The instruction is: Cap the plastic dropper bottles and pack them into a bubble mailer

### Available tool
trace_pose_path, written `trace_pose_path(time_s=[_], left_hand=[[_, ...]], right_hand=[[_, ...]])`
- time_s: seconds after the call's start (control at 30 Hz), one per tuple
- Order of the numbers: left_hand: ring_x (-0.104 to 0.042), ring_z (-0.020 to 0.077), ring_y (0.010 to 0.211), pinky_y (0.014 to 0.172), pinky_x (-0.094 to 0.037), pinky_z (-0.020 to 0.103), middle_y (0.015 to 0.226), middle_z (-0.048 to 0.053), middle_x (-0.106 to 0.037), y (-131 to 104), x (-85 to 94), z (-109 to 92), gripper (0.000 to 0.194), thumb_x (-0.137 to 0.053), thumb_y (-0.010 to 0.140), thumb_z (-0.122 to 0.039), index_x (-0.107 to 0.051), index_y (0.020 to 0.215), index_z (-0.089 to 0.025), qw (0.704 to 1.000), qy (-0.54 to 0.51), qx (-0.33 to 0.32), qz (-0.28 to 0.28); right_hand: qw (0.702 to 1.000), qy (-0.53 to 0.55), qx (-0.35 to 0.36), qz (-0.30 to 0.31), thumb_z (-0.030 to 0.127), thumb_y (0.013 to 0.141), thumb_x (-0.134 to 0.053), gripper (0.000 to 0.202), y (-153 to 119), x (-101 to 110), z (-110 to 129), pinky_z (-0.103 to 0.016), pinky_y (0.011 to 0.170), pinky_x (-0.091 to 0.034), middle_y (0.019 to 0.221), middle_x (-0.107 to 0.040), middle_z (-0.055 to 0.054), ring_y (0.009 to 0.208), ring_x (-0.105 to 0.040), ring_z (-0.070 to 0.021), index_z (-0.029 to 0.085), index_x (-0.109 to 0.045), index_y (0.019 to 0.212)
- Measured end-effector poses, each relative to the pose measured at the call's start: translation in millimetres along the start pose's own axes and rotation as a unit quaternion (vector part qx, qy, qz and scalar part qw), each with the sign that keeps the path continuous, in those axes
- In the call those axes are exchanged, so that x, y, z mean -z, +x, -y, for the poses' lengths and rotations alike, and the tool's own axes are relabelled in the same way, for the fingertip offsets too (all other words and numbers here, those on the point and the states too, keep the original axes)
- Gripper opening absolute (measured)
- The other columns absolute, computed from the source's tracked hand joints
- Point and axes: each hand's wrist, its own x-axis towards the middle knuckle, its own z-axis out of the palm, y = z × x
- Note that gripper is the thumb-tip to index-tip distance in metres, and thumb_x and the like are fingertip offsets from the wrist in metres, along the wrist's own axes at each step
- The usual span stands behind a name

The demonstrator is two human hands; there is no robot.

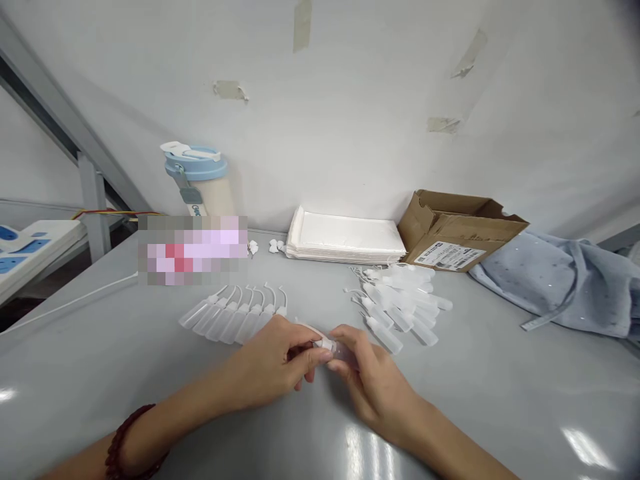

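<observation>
Both sets of fingers meet on one small, clear bottle point(346, 355), low over the desk point(480, 407). The left fingers point(311, 361) pinch its white cap point(324, 344); the right fingers point(356, 341) close round the body. From where I stand, the bottle lies nearly crosswise, its long axis running from the cap at the left fingertips back into the right grip. That line between the two grips looks to be what matters: cap on the left, body on the right, neither hand clearly nearer. A thin tube slants off the cap, away over the left fingers.

Just beyond the left fingers, a row point(225, 320) of similar bottles lies side by side, bent tubes pointing away. Beyond and to the right of the right fingers is a looser pile point(384, 335) of them.

Farther out, straight ahead, sits a white stack point(350, 233). Right of it, a brown box point(445, 230) carries a printed label point(450, 255), too small for me to read. Far left, a blue-lidded cup point(197, 170) shows dark letters I can't make out fully.
</observation>
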Motion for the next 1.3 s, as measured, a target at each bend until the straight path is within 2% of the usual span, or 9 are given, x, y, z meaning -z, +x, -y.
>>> trace_pose_path(time_s=[0.1, 0.2, 0.33, 0.47, 0.6, 0.83, 1.0, 1.1, 1.3], left_hand=[[-0.058, 0.0097, 0.054, 0.055, -0.040, 0.018, 0.054, -0.003, -0.058, -2.6, 0.6, 3.7, 0.032, -0.042, 0.090, -0.025, -0.054, 0.062, -0.016, 0.998, 0.052, -0.026, 0.015], [-0.055, 0.0112, 0.056, 0.060, -0.039, 0.021, 0.060, -0.002, -0.060, -4.9, -0.5, 10.5, 0.029, -0.039, 0.091, -0.022, -0.058, 0.070, -0.017, 0.986, 0.140, -0.095, 0.003], [-0.052, 0.0116, 0.055, 0.057, -0.037, 0.021, 0.065, 0.000, -0.061, -3.6, -3.5, 16.1, 0.026, -0.038, 0.091, -0.021, -0.060, 0.078, -0.017, 0.971, 0.175, -0.162, -0.036], [-0.051, 0.0103, 0.056, 0.056, -0.037, 0.019, 0.060, -0.004, -0.059, -1.5, -2.7, 8.3, 0.024, -0.046, 0.091, -0.031, -0.064, 0.079, -0.019, 0.988, 0.102, -0.104, -0.059], [-0.053, 0.0096, 0.058, 0.051, -0.036, 0.017, 0.063, -0.003, -0.061, -3.1, 0.5, -4.1, 0.030, -0.045, 0.091, -0.034, -0.064, 0.074, -0.018, 1.000, 0.016, -0.018, -0.015], [-0.052, 0.0091, 0.059, 0.056, -0.038, 0.019, 0.063, -0.002, -0.059, -0.3, -2.7, -2.3, 0.043, -0.036, 0.094, -0.036, -0.057, 0.062, -0.016, 0.999, -0.030, 0.009, 0.012], [-0.054, 0.0091, 0.060, 0.058, -0.039, 0.019, 0.063, -0.003, -0.058, -0.9, -4.6, 0.0, 0.041, -0.037, 0.094, -0.034, -0.054, 0.061, -0.016, 1.000, -0.022, -0.007, 0.009], [-0.055, 0.0112, 0.065, 0.061, -0.040, 0.020, 0.067, -0.003, -0.060, -5.1, -5.7, 0.1, 0.030, -0.040, 0.094, -0.030, -0.058, 0.074, -0.018, 0.996, 0.059, -0.058, -0.017], [-0.051, 0.0144, 0.065, 0.062, -0.042, 0.024, 0.074, 0.004, -0.058, -5.0, -12.3, 10.6, 0.022, -0.033, 0.092, -0.013, -0.054, 0.087, -0.014, 0.944, 0.200, -0.245, -0.091]], right_hand=[[0.980, 0.164, -0.107, 0.035, 0.023, 0.096, -0.035, 0.021, 0.8, 3.3, 5.2, -0.025, 0.059, -0.037, 0.079, -0.056, 0.001, 0.065, -0.047, -0.0128, 0.025, -0.028, 0.116], [0.919, 0.330, -0.207, 0.062, 0.035, 0.095, -0.040, 0.019, 4.8, 7.8, 7.5, -0.022, 0.052, -0.029, 0.066, -0.043, 0.007, 0.056, -0.034, -0.0095, 0.024, -0.033, 0.109], [0.856, 0.443, -0.252, 0.086, 0.045, 0.089, -0.048, 0.029, 10.1, 13.3, 5.1, -0.020, 0.046, -0.021, 0.062, -0.041, 0.008, 0.051, -0.027, -0.0076, 0.024, -0.034, 0.104], [0.929, 0.300, -0.207, 0.055, 0.036, 0.092, -0.046, 0.025, 8.5, 16.6, 7.3, -0.022, 0.053, -0.030, 0.069, -0.049, 0.005, 0.059, -0.039, -0.0101, 0.026, -0.033, 0.111], [0.981, 0.143, -0.122, 0.050, 0.024, 0.093, -0.044, 0.030, 3.7, 16.1, 11.0, -0.022, 0.055, -0.036, 0.077, -0.060, 0.004, 0.061, -0.047, -0.0118, 0.028, -0.028, 0.117], [0.998, -0.047, -0.039, 0.006, 0.026, 0.093, -0.043, 0.020, 0.6, 12.4, 2.6, -0.028, 0.059, -0.043, 0.085, -0.063, -0.004, 0.068, -0.058, -0.0186, 0.024, -0.032, 0.110], [0.993, 0.044, -0.095, 0.053, 0.025, 0.092, -0.044, 0.016, 3.8, 17.8, 9.4, -0.028, 0.061, -0.040, 0.089, -0.063, -0.004, 0.073, -0.056, -0.0173, 0.023, -0.033, 0.103], [0.958, 0.221, -0.168, 0.072, 0.029, 0.092, -0.046, 0.015, 6.6, 21.3, 13.0, -0.024, 0.059, -0.036, 0.079, -0.060, 0.001, 0.066, -0.051, -0.0121, 0.024, -0.032, 0.097], [0.822, 0.498, -0.249, 0.116, 0.046, 0.085, -0.056, 0.034, 10.8, 17.9, 3.1, -0.020, 0.043, -0.014, 0.053, -0.044, 0.010, 0.045, -0.024, -0.0061, 0.024, -0.030, 0.089]])
